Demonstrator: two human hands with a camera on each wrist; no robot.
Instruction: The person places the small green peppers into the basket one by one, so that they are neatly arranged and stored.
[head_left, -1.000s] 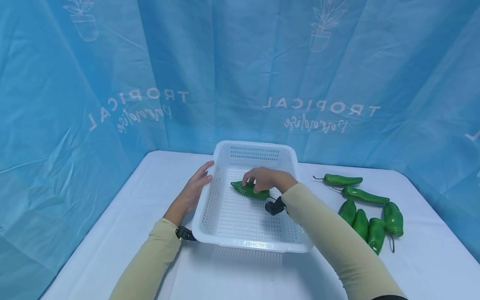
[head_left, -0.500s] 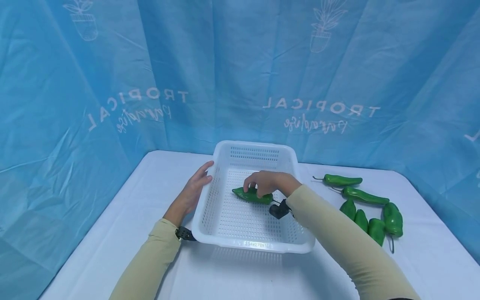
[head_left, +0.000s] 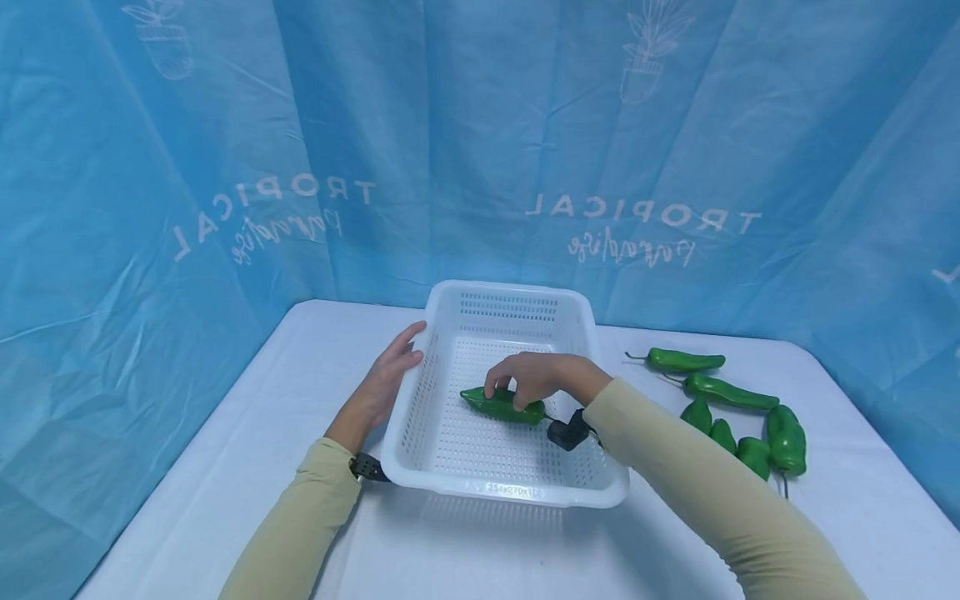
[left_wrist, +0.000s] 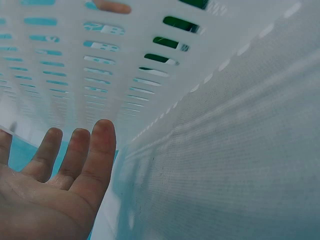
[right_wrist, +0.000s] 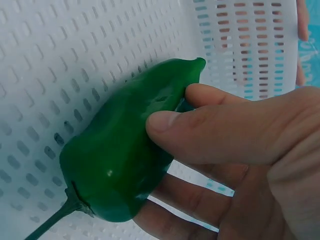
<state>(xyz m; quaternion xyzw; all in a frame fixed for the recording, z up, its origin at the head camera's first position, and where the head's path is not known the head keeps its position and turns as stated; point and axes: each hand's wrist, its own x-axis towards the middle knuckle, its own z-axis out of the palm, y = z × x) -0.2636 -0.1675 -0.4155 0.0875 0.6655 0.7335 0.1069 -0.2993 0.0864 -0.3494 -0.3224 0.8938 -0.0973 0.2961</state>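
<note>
A white perforated plastic basket [head_left: 504,492] stands on the white-covered table. Inside it, my right hand [head_left: 531,377] grips a long green pepper [head_left: 498,406], thumb on one side and fingers on the other. The right wrist view shows the pepper [right_wrist: 120,145] close over the slotted floor, its stem at the lower left and its curved tip at the upper right. Outside the left wall, my left hand [head_left: 386,379] rests with extended fingers at the basket's rim. In the left wrist view its fingers [left_wrist: 95,165] are spread beside the slotted wall [left_wrist: 125,55].
Several more green peppers lie on the table right of the basket, among them two long ones, a farther pepper [head_left: 684,360] and a nearer pepper [head_left: 731,392]. Blue printed cloth [head_left: 480,150] hangs behind the table and along its sides.
My right hand has shifted slightly toward the near side of the basket, carrying the pepper with it. The left hand and the basket have hardly moved.
</note>
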